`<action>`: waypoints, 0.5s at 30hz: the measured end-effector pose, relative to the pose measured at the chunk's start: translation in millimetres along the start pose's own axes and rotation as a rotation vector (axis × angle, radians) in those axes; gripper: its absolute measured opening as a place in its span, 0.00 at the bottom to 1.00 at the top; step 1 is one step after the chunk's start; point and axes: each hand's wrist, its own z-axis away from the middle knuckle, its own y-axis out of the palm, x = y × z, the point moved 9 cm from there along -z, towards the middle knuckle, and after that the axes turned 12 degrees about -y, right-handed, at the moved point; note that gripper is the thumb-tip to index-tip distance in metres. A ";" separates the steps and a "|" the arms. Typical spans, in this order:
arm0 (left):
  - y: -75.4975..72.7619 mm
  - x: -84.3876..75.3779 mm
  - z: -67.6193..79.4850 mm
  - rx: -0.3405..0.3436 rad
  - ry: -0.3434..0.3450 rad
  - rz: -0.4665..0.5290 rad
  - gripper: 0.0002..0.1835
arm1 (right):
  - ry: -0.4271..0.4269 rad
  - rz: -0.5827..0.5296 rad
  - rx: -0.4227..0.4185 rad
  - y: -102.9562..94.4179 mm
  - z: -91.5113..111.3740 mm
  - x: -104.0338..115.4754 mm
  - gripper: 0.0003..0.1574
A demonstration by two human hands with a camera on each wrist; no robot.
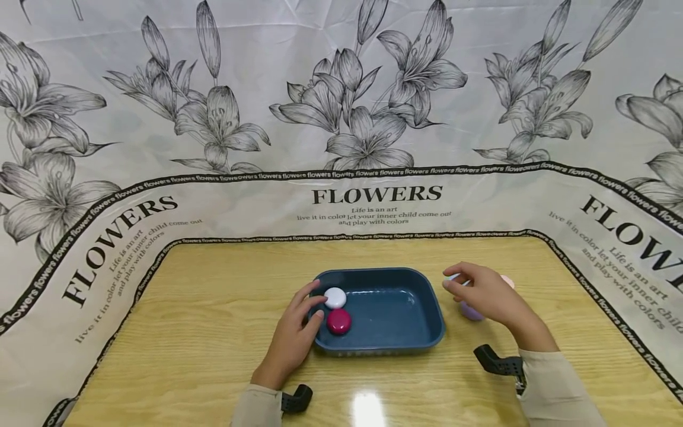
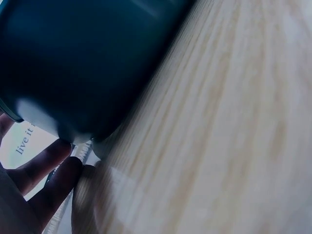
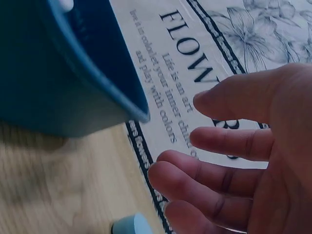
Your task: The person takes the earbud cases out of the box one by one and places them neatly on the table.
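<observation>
A dark blue rectangular tray sits on the table, with a white round piece and a glossy magenta round piece at its left end. My left hand touches the tray's left side, its index finger and thumb at the rim. In the left wrist view, fingers reach toward the tray's outer wall. Right of the tray, my right hand hovers with loosely bent fingers and nothing between them. Beneath it, a light blue piece, a purple piece and a pink piece are partly hidden.
The wooden table runs up to a white flower-printed cloth that stands along the back and both sides. Black camera mounts are strapped at both wrists.
</observation>
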 end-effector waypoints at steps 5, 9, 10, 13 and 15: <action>-3.3 -1.1 -1.8 -0.005 -0.004 0.001 0.15 | -0.067 -0.015 0.080 10.1 -19.8 22.3 0.25; -3.4 -0.9 -2.1 -0.007 -0.006 0.001 0.15 | -0.100 -0.010 0.156 19.9 -29.7 36.6 0.25; -2.9 -0.5 -2.0 -0.006 -0.006 0.000 0.15 | -0.102 -0.008 0.174 22.5 -30.9 38.7 0.25; -1.1 -0.1 -1.4 0.002 -0.007 -0.002 0.15 | -0.111 -0.010 0.231 30.1 -32.0 43.9 0.25; -0.1 0.0 -0.9 0.007 -0.009 -0.003 0.15 | -0.115 -0.015 0.263 35.0 -32.3 46.3 0.26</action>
